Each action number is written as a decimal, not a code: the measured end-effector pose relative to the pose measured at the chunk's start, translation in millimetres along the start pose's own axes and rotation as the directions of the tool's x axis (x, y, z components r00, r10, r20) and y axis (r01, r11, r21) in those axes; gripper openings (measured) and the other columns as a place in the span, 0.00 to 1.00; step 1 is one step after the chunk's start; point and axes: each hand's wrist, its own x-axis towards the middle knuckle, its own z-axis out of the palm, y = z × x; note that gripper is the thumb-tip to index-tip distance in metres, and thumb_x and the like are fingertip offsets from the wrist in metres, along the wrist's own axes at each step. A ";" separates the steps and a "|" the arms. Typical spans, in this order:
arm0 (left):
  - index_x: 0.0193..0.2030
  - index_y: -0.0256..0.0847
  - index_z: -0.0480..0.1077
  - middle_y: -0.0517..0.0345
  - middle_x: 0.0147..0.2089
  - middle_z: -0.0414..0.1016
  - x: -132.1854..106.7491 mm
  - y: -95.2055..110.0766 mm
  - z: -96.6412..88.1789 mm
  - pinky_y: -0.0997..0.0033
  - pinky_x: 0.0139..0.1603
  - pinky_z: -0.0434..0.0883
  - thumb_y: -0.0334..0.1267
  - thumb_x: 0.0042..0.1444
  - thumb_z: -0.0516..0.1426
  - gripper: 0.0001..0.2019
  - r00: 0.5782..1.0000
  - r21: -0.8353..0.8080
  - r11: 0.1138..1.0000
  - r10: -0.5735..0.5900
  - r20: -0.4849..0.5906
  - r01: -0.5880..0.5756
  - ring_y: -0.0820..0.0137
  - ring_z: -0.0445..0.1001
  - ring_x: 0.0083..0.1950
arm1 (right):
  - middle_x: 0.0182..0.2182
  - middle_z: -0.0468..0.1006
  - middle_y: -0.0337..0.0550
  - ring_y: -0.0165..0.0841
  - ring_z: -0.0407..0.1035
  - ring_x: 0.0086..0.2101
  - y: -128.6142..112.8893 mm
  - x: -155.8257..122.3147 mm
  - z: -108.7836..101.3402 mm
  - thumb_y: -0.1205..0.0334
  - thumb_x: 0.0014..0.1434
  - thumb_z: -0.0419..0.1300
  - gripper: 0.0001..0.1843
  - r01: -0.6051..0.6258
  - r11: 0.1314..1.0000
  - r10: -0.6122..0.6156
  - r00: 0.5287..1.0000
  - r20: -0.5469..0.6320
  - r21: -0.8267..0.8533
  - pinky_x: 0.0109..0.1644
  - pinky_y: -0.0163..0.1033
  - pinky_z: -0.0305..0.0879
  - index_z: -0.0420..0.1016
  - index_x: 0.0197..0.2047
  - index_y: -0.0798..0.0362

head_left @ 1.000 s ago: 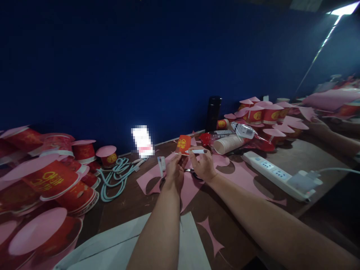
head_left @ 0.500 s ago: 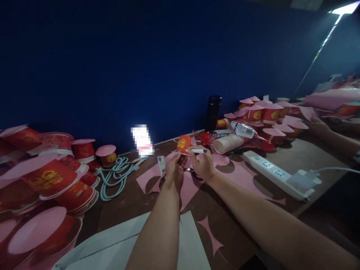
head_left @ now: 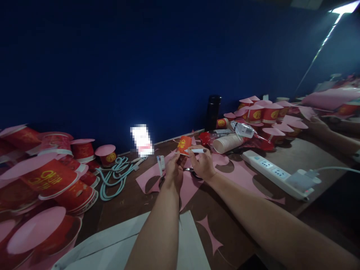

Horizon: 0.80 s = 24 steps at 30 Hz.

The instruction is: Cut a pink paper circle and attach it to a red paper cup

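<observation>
My left hand [head_left: 173, 168] is closed on a small red paper cup [head_left: 184, 144] with gold print, held up over the table. My right hand [head_left: 203, 163] pinches a white pen-like stick [head_left: 196, 150], its tip against the cup's lower edge. Both hands hover above pink paper sheets [head_left: 239, 172] with round holes cut out. A pair of scissors [head_left: 191, 171] lies partly hidden beneath my hands.
Red cups with pink lids pile up at the left [head_left: 47, 176] and far right [head_left: 264, 114]. A teal cable [head_left: 116, 172], white power strip [head_left: 274, 173], stacked plain cups [head_left: 229, 143], plastic bottle [head_left: 243, 130], black flask [head_left: 213, 112] and another person's arm [head_left: 334, 140] surround the work area.
The red cup has turned slightly in my left hand, showing a rounder face. Both hands stay in nearly the same place.
</observation>
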 end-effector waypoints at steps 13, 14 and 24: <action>0.35 0.33 0.76 0.54 0.32 0.79 4.8 -1.6 -4.2 0.75 0.39 0.73 0.29 0.51 0.62 0.05 1.000 -0.017 1.000 0.017 0.014 -0.017 0.76 0.76 0.31 | 0.36 0.81 0.45 0.37 0.74 0.38 -3.3 0.6 -1.9 0.59 0.64 0.55 0.08 0.000 1.000 0.000 1.000 0.006 0.005 0.47 0.44 0.66 0.73 0.38 0.52; 0.36 0.33 0.76 0.53 0.33 0.79 4.8 -1.7 -4.2 0.75 0.39 0.73 0.29 0.51 0.62 0.05 1.000 -0.019 1.000 0.020 0.021 -0.020 0.75 0.76 0.32 | 0.36 0.81 0.45 0.37 0.75 0.38 -4.0 0.7 -2.3 0.59 0.64 0.55 0.08 -0.005 1.000 0.005 1.000 0.013 0.006 0.47 0.44 0.66 0.73 0.38 0.52; 0.34 0.35 0.75 0.53 0.33 0.79 3.9 -1.2 -2.3 0.72 0.41 0.74 0.27 0.49 0.62 0.04 0.999 -0.042 0.999 0.033 -0.001 -0.033 0.75 0.77 0.32 | 0.34 0.81 0.44 0.36 0.74 0.36 -7.3 1.1 -3.7 0.57 0.64 0.55 0.10 -0.033 0.999 0.033 0.999 0.043 -0.006 0.47 0.44 0.66 0.74 0.36 0.51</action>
